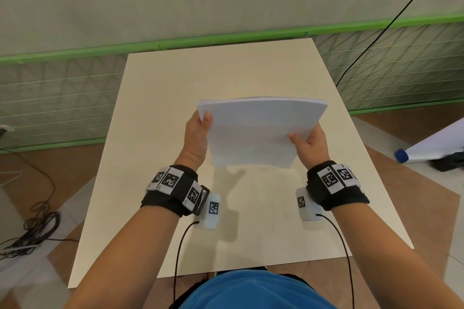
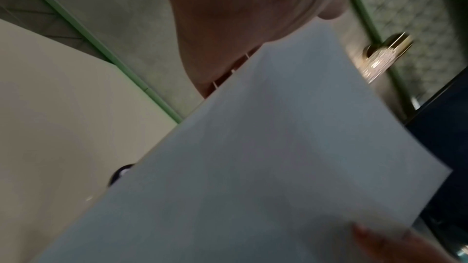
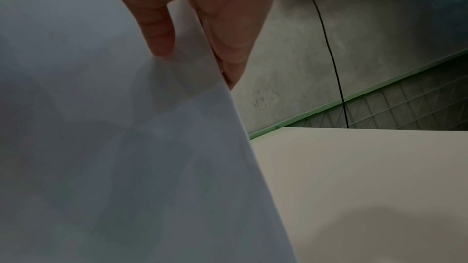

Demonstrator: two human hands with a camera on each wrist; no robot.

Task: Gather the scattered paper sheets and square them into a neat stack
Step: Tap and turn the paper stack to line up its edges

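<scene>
A stack of white paper sheets (image 1: 258, 130) is held up off the cream table (image 1: 160, 113), tilted toward me, its lower edge above the tabletop. My left hand (image 1: 198, 128) grips the stack's left edge, thumb on the near face. My right hand (image 1: 310, 140) grips the right edge, thumb on the near face, fingers behind. In the left wrist view the paper (image 2: 253, 167) fills the frame below the palm (image 2: 240, 17). In the right wrist view the thumb (image 3: 159, 33) presses the sheets (image 3: 113, 147) with fingers (image 3: 233, 53) behind the edge.
A green-framed wire fence (image 1: 62, 98) runs behind the table along a grey wall. A black cable (image 1: 376, 40) hangs at the back right. Coiled cables (image 1: 37, 228) lie on the floor left. A white roll with a blue cap (image 1: 426, 145) lies on the floor right.
</scene>
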